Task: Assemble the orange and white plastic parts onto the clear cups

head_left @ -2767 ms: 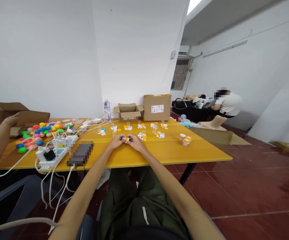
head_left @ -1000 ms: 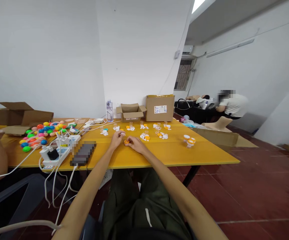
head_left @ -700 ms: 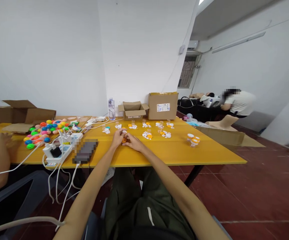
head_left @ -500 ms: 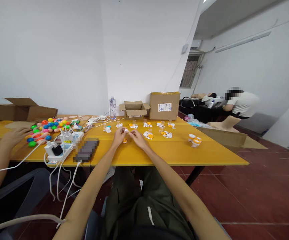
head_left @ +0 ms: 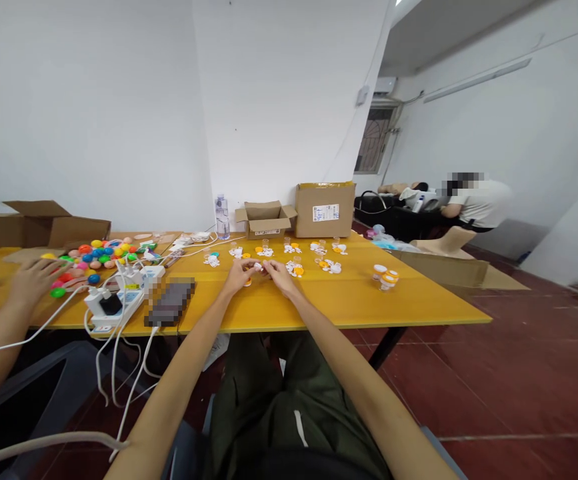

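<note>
My left hand [head_left: 237,275] and my right hand [head_left: 277,275] meet over the middle of the yellow table [head_left: 349,301]. Both pinch a small white piece [head_left: 258,267] between their fingertips, held just above the tabletop. An orange lid [head_left: 247,282] lies on the table under my left hand. Beyond my hands lie several small white and orange toy parts [head_left: 295,268] in rows.
A power strip with chargers [head_left: 119,295] and a dark device [head_left: 169,302] lie to the left. Another person's hand [head_left: 36,278] rests by coloured balls [head_left: 93,257]. Two cardboard boxes [head_left: 325,209] and a bottle [head_left: 222,216] stand at the far edge. Small jars [head_left: 385,276] stand right. A person sits far right.
My hands let go of the orange lid, which now lies on the table, and took up a small white piece together. The other person's hand moved onto the table by the balls.
</note>
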